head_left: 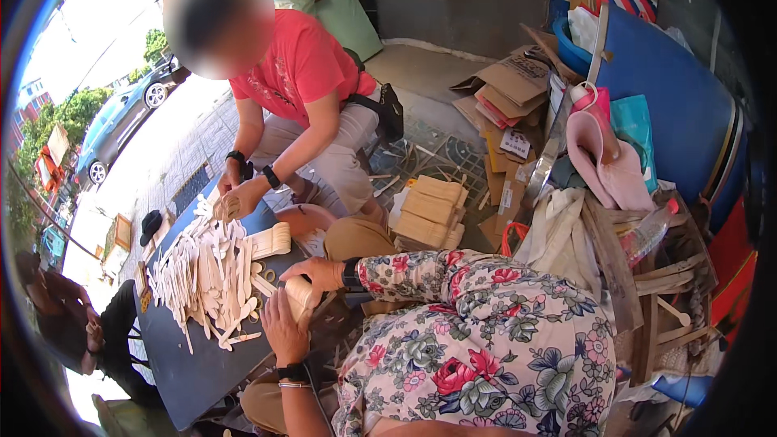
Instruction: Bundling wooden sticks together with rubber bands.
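Observation:
My left hand [285, 330] and my right hand [314, 273] are closed around a small stacked bundle of wooden spoons [299, 298] at the table's near edge. The left palm presses one side of the bundle while the right fingers grip its top. Just beyond them, a large loose pile of pale wooden spoons [206, 271] covers much of the dark blue table [194, 372]. A neat row of wooden spoons [271, 240] and a few tape-like rings [269, 275] lie between the pile and my right hand.
Across the table, a co-worker in a red shirt [312, 57] handles a wooden bundle [228, 207]. Stacked wooden bundles [429, 214] stand beyond my right sleeve, near a pinkish basin [306, 217]. Flattened cardboard [510, 81] and a pink boot-shaped item [603, 158] crowd the right.

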Motion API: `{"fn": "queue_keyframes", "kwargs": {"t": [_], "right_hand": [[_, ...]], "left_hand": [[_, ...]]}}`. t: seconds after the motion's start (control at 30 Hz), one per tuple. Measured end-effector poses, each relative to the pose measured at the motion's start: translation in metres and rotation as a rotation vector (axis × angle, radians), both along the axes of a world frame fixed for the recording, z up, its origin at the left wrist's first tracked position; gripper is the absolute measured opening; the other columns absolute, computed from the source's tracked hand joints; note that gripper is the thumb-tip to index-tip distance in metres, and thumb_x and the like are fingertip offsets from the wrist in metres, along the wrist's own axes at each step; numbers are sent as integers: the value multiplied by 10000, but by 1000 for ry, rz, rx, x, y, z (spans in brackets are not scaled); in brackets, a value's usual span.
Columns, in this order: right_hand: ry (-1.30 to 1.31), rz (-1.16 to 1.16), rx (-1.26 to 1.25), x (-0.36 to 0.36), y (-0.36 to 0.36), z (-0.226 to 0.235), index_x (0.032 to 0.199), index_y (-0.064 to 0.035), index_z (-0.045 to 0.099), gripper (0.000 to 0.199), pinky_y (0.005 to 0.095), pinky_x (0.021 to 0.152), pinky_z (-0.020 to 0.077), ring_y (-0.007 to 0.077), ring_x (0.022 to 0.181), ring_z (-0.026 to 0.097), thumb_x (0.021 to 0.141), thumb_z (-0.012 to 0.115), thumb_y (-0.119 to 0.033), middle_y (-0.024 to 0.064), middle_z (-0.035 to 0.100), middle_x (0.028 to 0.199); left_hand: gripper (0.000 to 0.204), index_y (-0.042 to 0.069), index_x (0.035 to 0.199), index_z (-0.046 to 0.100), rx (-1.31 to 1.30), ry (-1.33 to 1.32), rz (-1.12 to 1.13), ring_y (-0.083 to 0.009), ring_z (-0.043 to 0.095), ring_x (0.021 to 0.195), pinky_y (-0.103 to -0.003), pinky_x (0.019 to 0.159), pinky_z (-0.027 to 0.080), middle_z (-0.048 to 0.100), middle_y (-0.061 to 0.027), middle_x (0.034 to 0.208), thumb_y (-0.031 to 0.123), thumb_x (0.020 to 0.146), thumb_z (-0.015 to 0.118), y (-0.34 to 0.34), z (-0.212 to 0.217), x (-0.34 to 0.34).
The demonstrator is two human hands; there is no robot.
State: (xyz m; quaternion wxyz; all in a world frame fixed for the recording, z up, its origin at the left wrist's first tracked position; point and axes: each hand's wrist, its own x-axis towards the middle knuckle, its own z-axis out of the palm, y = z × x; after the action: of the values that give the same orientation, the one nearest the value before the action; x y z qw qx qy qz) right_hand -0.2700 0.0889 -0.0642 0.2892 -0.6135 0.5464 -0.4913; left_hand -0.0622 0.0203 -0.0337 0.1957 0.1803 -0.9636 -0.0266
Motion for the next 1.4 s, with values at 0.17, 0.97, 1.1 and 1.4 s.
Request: {"fn": "queue_keyframes", "kwargs": {"t": [0.17,0.97,1.1,1.4], "right_hand": [[-33,44,-42,3,-16,-15,1296,-80,574,892,346,1013,441,253,1166,581,465,880,-184,123,619,1252],[60,14,-34,20,9,22,1250,-32,606,789,342,1053,391,268,1208,528,497,840,-47,128,571,1276],[88,-50,-79,24,12,25,1250,-26,603,784,356,1031,407,294,1185,539,500,830,-47,141,574,1254],[330,-100,-86,33,26,38,1350,-9,488,818,413,1060,364,344,1254,458,639,823,-237,181,483,1343]], "left_hand": [[798,-63,1441,288,53,-163,141,-428,312,1355,-495,1140,223,365,-266,1444,462,907,565,-17,-13,28],[852,-46,1237,505,112,205,220,-385,458,1280,-441,1072,384,536,-217,1281,617,735,688,-10,-19,44],[862,-65,1240,491,146,187,175,-403,467,1261,-448,1064,387,526,-239,1275,608,740,692,-12,-7,40],[879,-50,1337,426,165,87,132,-405,367,1335,-457,1118,311,429,-232,1387,621,802,617,-7,9,40]]}}
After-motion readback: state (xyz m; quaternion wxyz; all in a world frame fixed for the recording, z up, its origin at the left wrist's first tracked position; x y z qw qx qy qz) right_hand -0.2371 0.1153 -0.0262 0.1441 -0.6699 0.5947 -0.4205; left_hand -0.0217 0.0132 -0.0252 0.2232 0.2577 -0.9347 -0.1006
